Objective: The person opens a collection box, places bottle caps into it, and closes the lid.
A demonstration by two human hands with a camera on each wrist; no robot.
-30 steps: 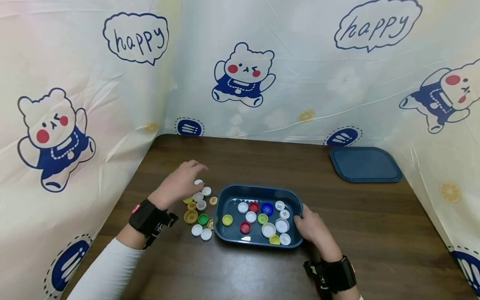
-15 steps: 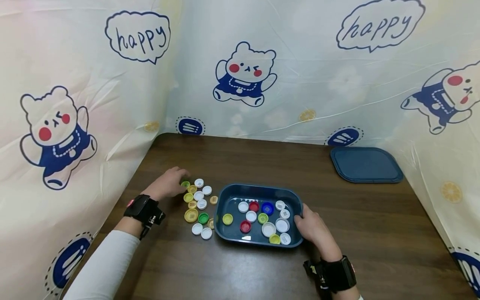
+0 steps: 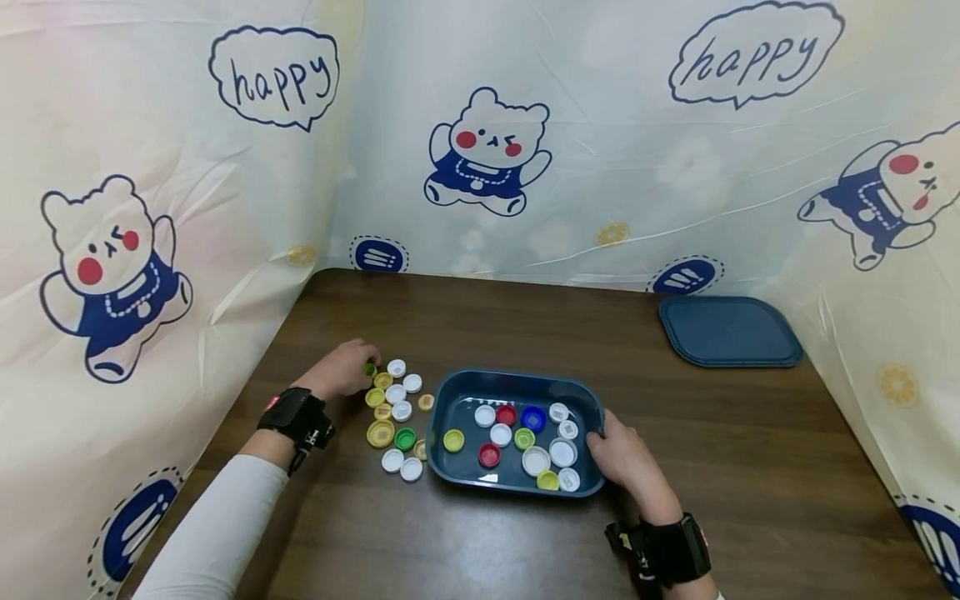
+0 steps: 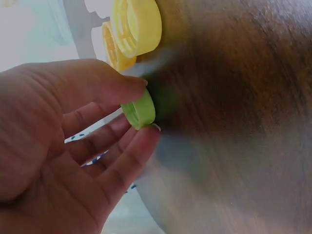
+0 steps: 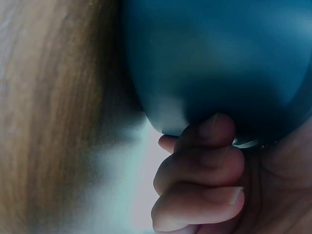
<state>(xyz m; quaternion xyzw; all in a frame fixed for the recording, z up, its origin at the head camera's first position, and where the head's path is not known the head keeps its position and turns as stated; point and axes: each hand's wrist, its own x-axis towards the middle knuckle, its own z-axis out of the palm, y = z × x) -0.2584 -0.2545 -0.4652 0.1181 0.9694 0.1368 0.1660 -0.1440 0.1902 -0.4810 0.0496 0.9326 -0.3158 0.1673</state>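
Between thumb and fingertip, my left hand (image 3: 343, 369) pinches a small green bottle cap (image 4: 139, 111) by its edges, at the far left of a loose group of caps. Close to it in the left wrist view is a yellow cap (image 4: 146, 27). My right hand (image 3: 624, 454) grips the right end of a dark blue tray (image 3: 517, 382), its fingers curled against the outer wall. Inside the tray lie several caps, among them a blue cap (image 3: 533, 418), a red cap (image 3: 489, 455) and a white cap (image 3: 563, 452).
Left of the tray, several caps rest on the brown table (image 3: 480, 542), including a darker green cap (image 3: 405, 439) and a large yellow cap (image 3: 380, 433). A flat blue lid (image 3: 731, 332) lies at the back right. Printed curtains (image 3: 600, 125) stand around the table.
My left hand has moved left and down from above the white caps to the green cap and now pinches it. The right hand and tray stay in place.
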